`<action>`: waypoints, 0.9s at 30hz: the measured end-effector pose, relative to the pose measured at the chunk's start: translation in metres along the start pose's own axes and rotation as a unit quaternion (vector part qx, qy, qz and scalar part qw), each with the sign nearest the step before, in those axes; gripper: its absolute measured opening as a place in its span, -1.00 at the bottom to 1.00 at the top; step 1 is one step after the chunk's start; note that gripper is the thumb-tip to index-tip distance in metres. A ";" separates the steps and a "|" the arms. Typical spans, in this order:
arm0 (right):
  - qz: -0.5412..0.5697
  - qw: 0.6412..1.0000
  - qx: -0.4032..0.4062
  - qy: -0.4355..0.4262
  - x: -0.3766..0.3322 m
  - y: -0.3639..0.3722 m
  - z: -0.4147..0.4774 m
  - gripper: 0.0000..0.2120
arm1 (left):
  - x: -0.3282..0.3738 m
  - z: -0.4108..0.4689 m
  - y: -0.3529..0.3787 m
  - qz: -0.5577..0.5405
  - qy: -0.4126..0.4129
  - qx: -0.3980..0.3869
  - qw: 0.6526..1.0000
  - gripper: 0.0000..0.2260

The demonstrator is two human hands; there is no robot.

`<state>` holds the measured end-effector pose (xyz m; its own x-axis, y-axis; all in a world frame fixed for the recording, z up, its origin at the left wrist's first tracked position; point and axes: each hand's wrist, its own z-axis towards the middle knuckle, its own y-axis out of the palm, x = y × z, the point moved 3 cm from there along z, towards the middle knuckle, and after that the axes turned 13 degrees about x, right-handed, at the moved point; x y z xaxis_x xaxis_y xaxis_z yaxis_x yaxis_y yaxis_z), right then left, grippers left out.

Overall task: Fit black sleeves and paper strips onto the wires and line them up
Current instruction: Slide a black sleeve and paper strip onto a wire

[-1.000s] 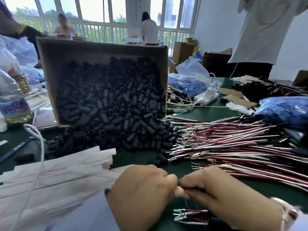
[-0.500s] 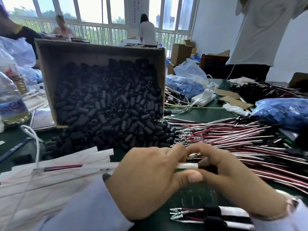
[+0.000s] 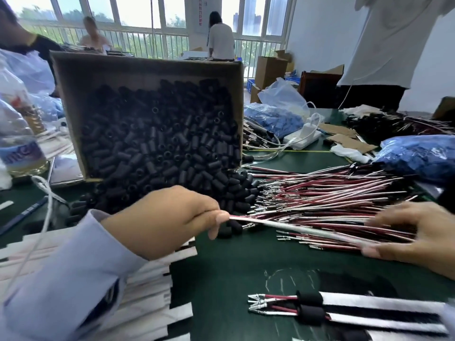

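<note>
Left hand [image 3: 167, 222] pinches one end of a red-white wire [image 3: 295, 228], blurred right hand [image 3: 413, 232] looks to pinch the other, long axis left-right across the middle of the table [image 3: 234, 262]; black sleeves [image 3: 160, 148] spill just beyond the left hand, paper strips [image 3: 24, 252] under it at near-left corner.

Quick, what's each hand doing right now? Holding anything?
Left hand: pinches one end of a wire.
Right hand: blurred at the wire's far end; whether it grips cannot be told.

Wire [image 3: 295, 228] between left hand [image 3: 162, 221], right hand [image 3: 418, 233]
</note>
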<state>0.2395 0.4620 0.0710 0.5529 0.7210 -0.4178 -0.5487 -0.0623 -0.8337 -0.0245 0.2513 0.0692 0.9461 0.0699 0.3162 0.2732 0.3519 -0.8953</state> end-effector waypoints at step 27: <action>0.249 0.963 0.031 -0.098 -0.082 0.095 -0.008 -0.87 | 0.001 0.022 0.052 -0.037 -0.060 -0.039 0.997 -0.82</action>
<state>0.1470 0.3920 0.0230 0.0858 0.7283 -0.6798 -0.7553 -0.3975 -0.5211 -0.0127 0.2903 0.0299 0.8967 0.1592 0.4131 0.3582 0.2873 -0.8883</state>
